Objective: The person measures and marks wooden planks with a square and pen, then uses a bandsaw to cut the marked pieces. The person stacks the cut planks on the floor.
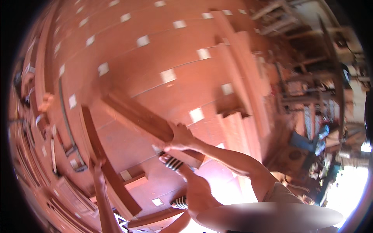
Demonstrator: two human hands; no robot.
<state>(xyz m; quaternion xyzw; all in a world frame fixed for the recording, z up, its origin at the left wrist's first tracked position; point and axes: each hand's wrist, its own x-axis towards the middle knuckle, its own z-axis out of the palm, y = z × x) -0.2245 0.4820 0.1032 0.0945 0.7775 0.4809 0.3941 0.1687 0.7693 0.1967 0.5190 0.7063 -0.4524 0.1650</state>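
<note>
My right hand (pixel 180 138) is wrapped over a thick reddish-brown wooden beam (pixel 134 118), near the beam's closer end. That beam slants from the far left down toward my feet, and its far end is smeared by motion. A second wooden beam (pixel 112 186) runs lengthwise at the left. My left hand (pixel 98 165) grips the left edge of this one about midway along, its fingers partly blurred. Below the two beams a short wood piece (pixel 136 181) lies crosswise, partly covered by the left beam.
Stacked planks (pixel 239 130) lie on the tiled floor (pixel 128 77) at the right. More long timbers (pixel 44 73) lie along the left, beside a long metal clamp (pixel 67 116). My feet in striped sandals (pixel 173 163) stand close to the right beam. Cluttered wooden frames (pixel 307 93) fill the far right.
</note>
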